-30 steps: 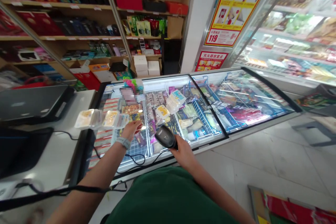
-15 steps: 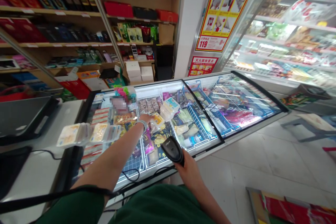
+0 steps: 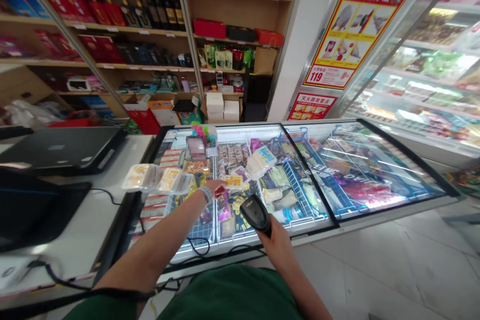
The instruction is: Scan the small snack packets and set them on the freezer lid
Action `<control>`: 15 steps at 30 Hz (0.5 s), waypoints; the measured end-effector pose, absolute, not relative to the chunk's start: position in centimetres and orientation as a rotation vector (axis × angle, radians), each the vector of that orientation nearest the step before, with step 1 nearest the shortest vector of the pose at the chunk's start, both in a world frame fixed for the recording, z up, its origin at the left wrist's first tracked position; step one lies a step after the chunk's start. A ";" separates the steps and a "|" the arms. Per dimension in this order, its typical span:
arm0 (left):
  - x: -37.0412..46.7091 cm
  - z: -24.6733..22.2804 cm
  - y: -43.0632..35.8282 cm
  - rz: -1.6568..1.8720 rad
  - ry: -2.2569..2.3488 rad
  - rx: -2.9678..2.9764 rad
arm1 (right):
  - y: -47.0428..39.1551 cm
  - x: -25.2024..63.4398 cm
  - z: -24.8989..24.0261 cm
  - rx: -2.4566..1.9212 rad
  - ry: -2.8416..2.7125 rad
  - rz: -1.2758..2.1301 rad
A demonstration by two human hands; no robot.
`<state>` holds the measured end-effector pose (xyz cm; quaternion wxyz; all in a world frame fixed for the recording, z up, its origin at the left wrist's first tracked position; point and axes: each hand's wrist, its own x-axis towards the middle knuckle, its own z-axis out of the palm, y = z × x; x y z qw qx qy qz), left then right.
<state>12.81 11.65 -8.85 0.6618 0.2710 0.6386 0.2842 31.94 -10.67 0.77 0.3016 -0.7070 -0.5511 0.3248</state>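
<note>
My right hand is wrapped round the handle of a black barcode scanner, whose head points forward over the glass freezer lid. With my left hand stretched across the lid, I grip the edge of a clear plastic food pack with a yellow label. Just beyond it to the right lies a stack of clear packs with a blue and white label. Two more groups of clear packs, a left one and a nearer one, rest to the left of my hand.
The chest freezer holds bagged frozen food in wire baskets. A black cable curls along its near edge. On the counter at left stands a black machine. Stocked shelves line the back.
The view has swung left, so everything sits farther right. The yellow-labelled pack in my left hand has turned and now shows flatter and more edge-on. My right hand keeps the scanner.
</note>
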 end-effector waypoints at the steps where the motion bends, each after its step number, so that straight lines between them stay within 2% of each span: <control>1: 12.2 -9.0 10.9 0.589 1.450 0.572 | -10.5 31.8 0.8 -1.866 -1.476 0.868; 6: 9.0 -8.6 6.1 0.571 1.410 0.470 | -9.8 31.1 1.3 -1.820 -1.532 0.902; 15: 3.1 -5.8 -1.4 1.019 1.316 0.585 | -8.6 28.4 3.3 -1.606 -1.719 0.971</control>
